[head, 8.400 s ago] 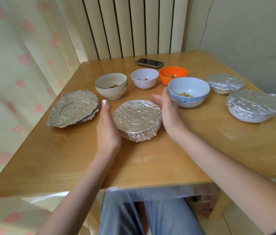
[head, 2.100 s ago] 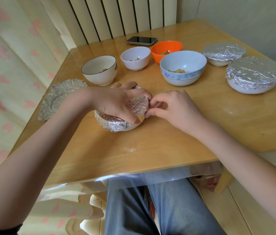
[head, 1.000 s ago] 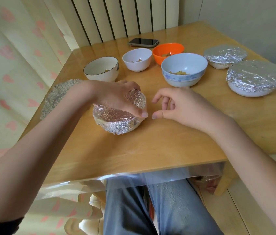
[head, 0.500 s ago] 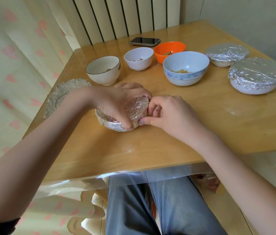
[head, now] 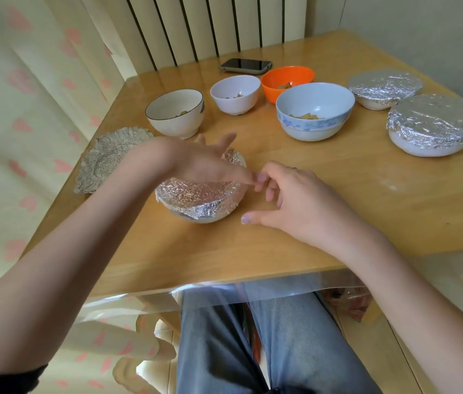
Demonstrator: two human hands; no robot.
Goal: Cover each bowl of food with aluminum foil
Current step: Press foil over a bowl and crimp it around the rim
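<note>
Left hand above the foil-covered bowl, fingers spread and loose, blurred, gripping nothing; whether the palm touches the foil cannot be told. Right hand just right of that bowl on the tabletop, fingers loosely curled and empty, fingertips near the bowl's right rim and close to the left hand's fingertips, thumb stretched toward the bowl's base. Foil crimped round the rim on the near side, white wall showing beneath; probably the last tucks on this one.

Outward from there: a stack of crumpled foil sheets at the left edge of the tabletop, just beyond the left forearm. Behind the hands, four bowls uncovered, food visible inside: the black-rimmed white bowl, the small white bowl, the orange bowl, the blue-patterned bowl. At far right, two finished: a small foil-covered bowl and a large foil-covered bowl, well apart from both hands. A phone at the far edge.

By count, three covered or nearly so, four left; likely a little under halfway.
</note>
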